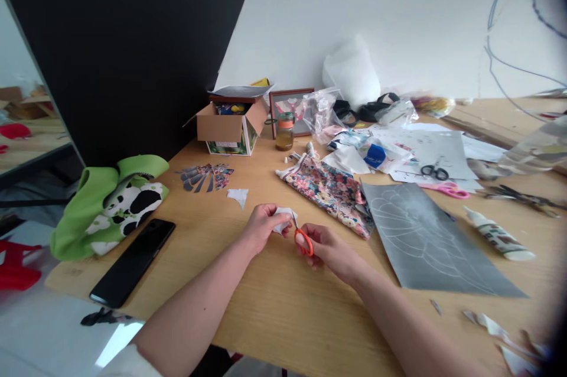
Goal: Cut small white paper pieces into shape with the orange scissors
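Near the middle of the wooden table my left hand (264, 228) pinches a small white piece (282, 218), paper or cloth, I cannot tell which. Orange-handled scissors (305, 242) are gripped in my right hand (325, 247), their blades touching the edge of the white piece. Another pale scrap (238, 196) lies beyond my left hand. Further left is a fan of patterned cut pieces (206, 177). Floral fabric (328, 191) lies folded beyond my right hand, and a grey sheet with white petal-like lines (425, 235) is to its right.
At the left edge sit a black phone (133, 262) and a green panda bag (119, 205). An open cardboard box (225, 126), a jar (284, 132) and a picture frame (292, 106) stand at the back. Pink scissors (449, 189), black-handled scissors (434, 172) and a white tube (499, 235) lie right.
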`<state>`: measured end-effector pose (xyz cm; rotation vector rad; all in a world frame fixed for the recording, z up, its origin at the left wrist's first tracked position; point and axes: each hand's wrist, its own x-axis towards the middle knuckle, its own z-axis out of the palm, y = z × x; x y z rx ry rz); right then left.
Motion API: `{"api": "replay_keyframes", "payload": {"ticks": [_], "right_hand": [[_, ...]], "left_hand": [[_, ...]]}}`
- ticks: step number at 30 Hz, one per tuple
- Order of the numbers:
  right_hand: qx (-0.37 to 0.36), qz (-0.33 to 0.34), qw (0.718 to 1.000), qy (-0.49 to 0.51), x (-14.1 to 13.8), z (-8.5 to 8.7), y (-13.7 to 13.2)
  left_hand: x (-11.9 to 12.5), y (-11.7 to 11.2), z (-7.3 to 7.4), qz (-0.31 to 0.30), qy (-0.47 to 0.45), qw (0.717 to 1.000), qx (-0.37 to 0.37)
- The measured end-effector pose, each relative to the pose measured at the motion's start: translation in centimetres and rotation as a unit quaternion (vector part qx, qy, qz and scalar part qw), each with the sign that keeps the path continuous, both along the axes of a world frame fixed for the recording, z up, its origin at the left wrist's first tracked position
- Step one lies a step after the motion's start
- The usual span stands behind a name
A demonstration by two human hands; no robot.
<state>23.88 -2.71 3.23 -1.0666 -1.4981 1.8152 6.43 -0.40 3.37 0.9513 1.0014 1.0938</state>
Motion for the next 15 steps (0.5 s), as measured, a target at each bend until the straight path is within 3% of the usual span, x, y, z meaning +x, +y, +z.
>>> {"api": "replay_keyframes", "payload": {"ticks": [15], "right_hand": [[0.012, -0.014, 1.0, -0.017, -0.13, 0.56, -0.13]], "left_hand": [[-0.01, -0.1, 0.27, -0.012, 0.003, 1.0, 0.01]]}}
